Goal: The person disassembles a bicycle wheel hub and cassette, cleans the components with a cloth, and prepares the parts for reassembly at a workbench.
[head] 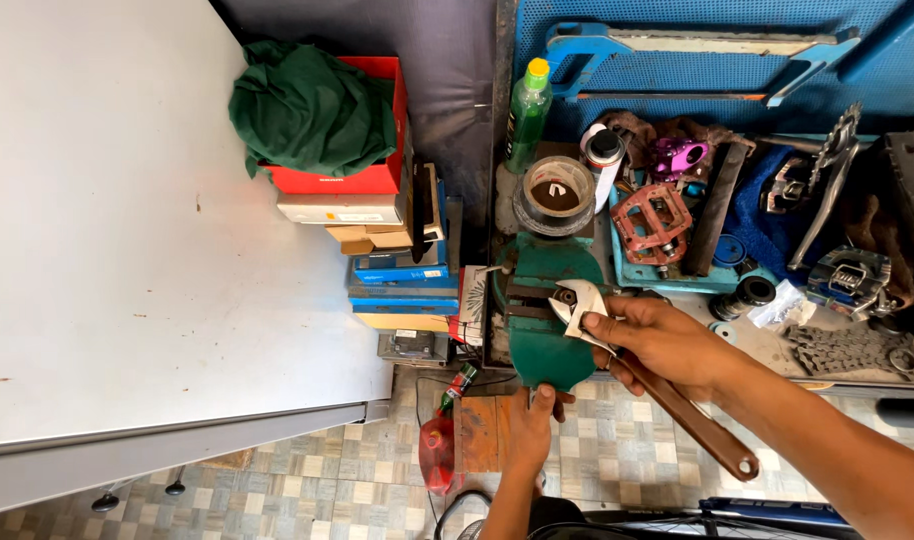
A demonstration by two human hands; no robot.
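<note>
My right hand grips an adjustable wrench with a long brown handle. Its silvery jaws sit over the top of a green bench vise at the workbench edge. My left hand reaches up from below, its fingertips touching the lower front of the vise. What the wrench jaws close on is hidden.
A cluttered workbench holds a red pedal, a purple part, a chain, a tape roll and a green bottle. Stacked boxes with a green cloth stand left, beside a white table. A red can sits on the tiled floor.
</note>
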